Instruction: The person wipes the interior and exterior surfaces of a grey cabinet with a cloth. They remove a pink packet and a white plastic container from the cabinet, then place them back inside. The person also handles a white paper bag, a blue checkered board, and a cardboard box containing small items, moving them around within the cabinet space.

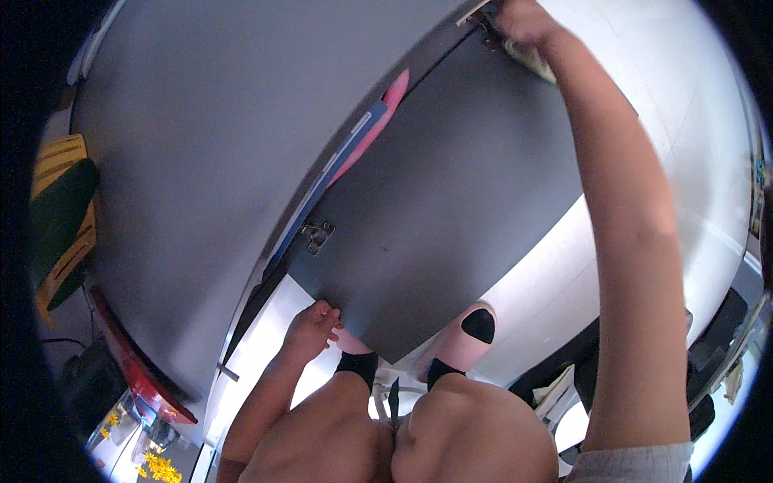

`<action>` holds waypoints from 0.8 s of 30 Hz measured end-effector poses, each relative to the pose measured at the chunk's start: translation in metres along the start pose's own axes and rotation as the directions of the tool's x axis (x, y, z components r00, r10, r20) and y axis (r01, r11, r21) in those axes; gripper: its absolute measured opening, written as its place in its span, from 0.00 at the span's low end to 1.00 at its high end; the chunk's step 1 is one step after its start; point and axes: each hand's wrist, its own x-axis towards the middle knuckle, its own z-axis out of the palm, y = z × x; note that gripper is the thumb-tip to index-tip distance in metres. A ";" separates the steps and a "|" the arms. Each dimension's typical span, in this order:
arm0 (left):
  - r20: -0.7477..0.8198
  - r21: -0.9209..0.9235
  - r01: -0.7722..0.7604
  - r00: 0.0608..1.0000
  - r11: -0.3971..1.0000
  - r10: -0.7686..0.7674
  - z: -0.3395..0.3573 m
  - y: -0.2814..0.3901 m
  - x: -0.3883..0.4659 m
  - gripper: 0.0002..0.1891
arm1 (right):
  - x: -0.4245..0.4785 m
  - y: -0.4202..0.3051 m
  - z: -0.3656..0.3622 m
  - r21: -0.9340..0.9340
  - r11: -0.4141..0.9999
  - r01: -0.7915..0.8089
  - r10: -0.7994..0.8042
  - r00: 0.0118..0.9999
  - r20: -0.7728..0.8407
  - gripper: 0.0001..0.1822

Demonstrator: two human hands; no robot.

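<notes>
A dark grey panel, apparently a cabinet door (447, 181), lies in front of me with a metal hinge (318, 236) near its left edge. My left hand (314, 329) is beside its near left corner, fingers partly curled; whether it grips the edge is unclear. My right hand (524, 23), blurred, is at the far end by another metal hinge (486, 30). A pale greenish, cloth-like thing (531, 60) shows under that hand; whether it is held cannot be told. A long blue strip (338, 172) and a pink object (392, 99) lie along the panel's left side.
A large grey surface (193, 151) fills the left. White surfaces (543, 259) border the panel on the right. My knees and pink slippers (453, 350) are close to its near edge. Yellow flowers (160, 468), a red object (145, 368) and yellow and green leaf shapes (63, 223) are at far left.
</notes>
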 end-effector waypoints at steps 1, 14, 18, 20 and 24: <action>-0.005 0.008 -0.001 1.000 1.000 0.002 0.001 -0.002 0.000 0.14 | -0.013 -0.005 0.006 -0.011 1.000 -0.029 0.029 1.000 -0.002 0.23; -0.031 0.010 -0.048 0.998 0.999 0.048 -0.001 -0.001 0.002 0.14 | -0.036 -0.050 0.066 0.043 0.945 0.326 -0.308 0.924 -0.228 0.16; -0.044 0.022 -0.058 0.997 0.998 0.059 0.000 -0.003 0.004 0.14 | -0.038 -0.061 0.050 -0.002 0.980 0.197 -0.191 0.947 -0.260 0.17; -0.058 0.033 -0.061 0.996 0.998 0.063 0.000 -0.004 0.005 0.14 | -0.052 -0.078 0.044 -0.078 0.982 0.169 -0.183 0.954 -0.236 0.19; -0.066 0.007 -0.100 0.993 0.995 0.100 -0.001 -0.016 0.005 0.14 | -0.104 -0.073 0.030 -0.002 0.981 0.192 -0.187 0.952 -0.243 0.21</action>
